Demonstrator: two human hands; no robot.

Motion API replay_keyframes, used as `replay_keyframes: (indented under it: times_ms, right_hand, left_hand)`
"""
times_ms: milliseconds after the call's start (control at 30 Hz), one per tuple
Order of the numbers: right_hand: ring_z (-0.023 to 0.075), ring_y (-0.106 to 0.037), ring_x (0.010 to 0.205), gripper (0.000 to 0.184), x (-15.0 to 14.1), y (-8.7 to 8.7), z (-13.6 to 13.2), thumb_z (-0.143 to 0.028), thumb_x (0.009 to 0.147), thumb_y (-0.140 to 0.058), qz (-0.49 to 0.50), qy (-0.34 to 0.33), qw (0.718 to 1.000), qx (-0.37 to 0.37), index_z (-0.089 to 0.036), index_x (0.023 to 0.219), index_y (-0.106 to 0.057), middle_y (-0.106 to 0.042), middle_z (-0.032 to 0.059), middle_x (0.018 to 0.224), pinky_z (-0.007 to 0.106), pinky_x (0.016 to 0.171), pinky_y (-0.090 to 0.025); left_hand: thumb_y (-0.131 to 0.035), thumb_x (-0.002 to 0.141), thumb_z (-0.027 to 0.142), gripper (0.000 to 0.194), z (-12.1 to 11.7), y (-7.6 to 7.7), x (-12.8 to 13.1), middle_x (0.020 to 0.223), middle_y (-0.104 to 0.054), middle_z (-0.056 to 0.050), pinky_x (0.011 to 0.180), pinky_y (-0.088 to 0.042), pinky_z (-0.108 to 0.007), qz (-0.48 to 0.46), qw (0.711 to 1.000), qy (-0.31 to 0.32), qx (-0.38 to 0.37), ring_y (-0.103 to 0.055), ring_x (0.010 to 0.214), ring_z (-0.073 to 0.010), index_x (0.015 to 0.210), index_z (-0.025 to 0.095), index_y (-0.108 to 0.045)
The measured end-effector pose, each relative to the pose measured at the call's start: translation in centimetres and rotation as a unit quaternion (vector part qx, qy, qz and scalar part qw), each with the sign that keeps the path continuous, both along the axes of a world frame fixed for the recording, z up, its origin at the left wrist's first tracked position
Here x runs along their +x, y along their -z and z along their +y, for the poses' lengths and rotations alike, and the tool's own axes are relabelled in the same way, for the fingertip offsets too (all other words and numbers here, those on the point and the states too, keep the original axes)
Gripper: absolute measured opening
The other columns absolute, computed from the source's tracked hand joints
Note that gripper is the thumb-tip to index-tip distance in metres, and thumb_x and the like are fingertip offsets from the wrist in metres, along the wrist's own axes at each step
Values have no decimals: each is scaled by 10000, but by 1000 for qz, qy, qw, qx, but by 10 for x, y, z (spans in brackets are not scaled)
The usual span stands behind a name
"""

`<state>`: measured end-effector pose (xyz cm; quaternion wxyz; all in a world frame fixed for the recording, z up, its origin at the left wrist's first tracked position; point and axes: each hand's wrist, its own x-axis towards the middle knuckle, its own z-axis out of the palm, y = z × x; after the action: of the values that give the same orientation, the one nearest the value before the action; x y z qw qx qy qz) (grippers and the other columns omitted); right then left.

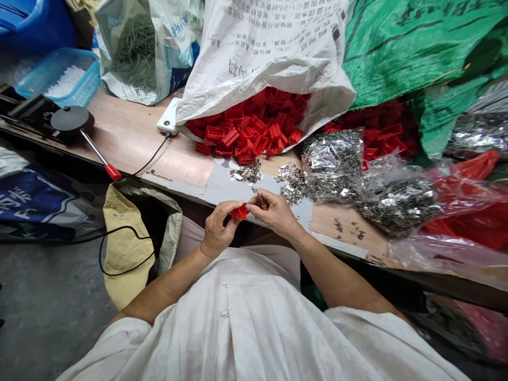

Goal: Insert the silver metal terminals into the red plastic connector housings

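In front of my lap, at the bench edge, my left hand (220, 227) grips a small red plastic part (240, 212). My right hand (275, 212) is closed around a thin yellow-handled tool (262, 202), whose exact kind I cannot make out. Its fingertips meet the red part's right side; whether they also pinch a small metal piece is hidden. Just beyond the hands lie loose heaps of shiny metal pieces (246, 172) on a grey sheet (222, 185). Similar red parts (254, 127) spill from the mouth of a white woven sack (270, 47).
Clear bags of metal pieces (333, 164) sit to the right, below a green sack (420, 47). At left are a lever press with a red-tipped handle (113, 172), a white power bank (169, 116) with a cable, and a blue basket (85, 84). An open yellowish sack (123, 243) stands below.
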<state>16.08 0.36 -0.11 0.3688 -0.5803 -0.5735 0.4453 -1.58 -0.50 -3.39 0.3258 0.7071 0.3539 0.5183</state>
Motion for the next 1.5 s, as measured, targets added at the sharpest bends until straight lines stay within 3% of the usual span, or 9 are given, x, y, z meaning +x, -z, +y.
replay_keyframes:
  times_ms: [300,467,600,733,867,1000,1167,1333,1500]
  right_hand:
    - [84,-447,519,345,4,-5,0,-492,807,-633,202,-127,952,-189,-218,982,-518,-551,-44,672,191,430,-286]
    - [100,-518,657,305,12,2,-1,-447,812,-649,195,-125,965,-123,-194,958,-565,-584,-2,805,211,559,-401]
    - [126,-550,738,209,10,3,-5,-364,832,-626,61,-146,987,-36,-182,932,-600,-636,21,881,245,669,-433]
    - [135,-576,707,129,1,2,-10,-286,859,-574,-12,-182,983,-5,-206,950,-618,-652,-3,793,247,667,-435]
    - [146,-609,733,109,-4,6,-10,-299,882,-541,22,-204,979,-16,-210,912,-596,-659,8,816,262,689,-464]
    - [126,-597,687,128,-5,11,-7,-321,892,-527,49,-200,978,-23,-201,879,-571,-641,-4,813,248,667,-455]
    - [136,-574,762,200,1,2,-3,-372,921,-494,-65,-120,990,20,-206,987,-582,-636,6,874,251,717,-421]
    - [151,-555,696,289,7,-9,-10,-329,985,-327,-201,-130,969,55,-205,949,-586,-618,21,762,264,691,-386]
    - [159,-557,699,255,0,-9,-15,-296,976,-353,-276,-166,946,36,-209,904,-581,-644,36,795,260,668,-366]
  left_hand:
    - [-615,862,187,289,1,5,0,1123,-679,-67,1027,-473,-437,-36,998,42,-22,-602,1164,-214,1142,238,-567]
    - [-553,904,253,187,1,-1,-4,1159,-652,-85,1051,-440,-451,-62,993,48,-86,-558,1214,-223,1086,223,-588]
    - [-530,905,458,381,5,-12,-5,1079,-636,-72,724,-574,-316,-125,918,84,-367,-687,851,-161,1205,238,-447]
    - [-509,852,624,526,5,-19,0,678,-588,39,401,-430,-183,-84,805,226,-542,-569,441,-100,1172,223,-396]
    - [-525,855,603,469,-1,-22,5,580,-532,71,315,-214,-123,-89,800,229,-547,-406,332,-42,1100,213,-438]
    - [-585,843,546,527,-2,-24,8,571,-531,78,322,-226,-124,-128,792,215,-557,-381,327,-39,1231,231,-419]
    - [-566,850,559,582,7,-26,7,629,-567,36,331,-218,-129,-250,733,176,-608,-423,346,-44,1327,251,-437]
    - [-525,887,501,382,12,-25,7,660,-582,-9,335,-249,-147,-344,667,138,-646,-484,384,-67,1051,160,-572]
    - [-491,913,414,297,10,-26,12,636,-569,-10,309,-184,-151,-363,656,115,-652,-426,330,-52,882,125,-556]
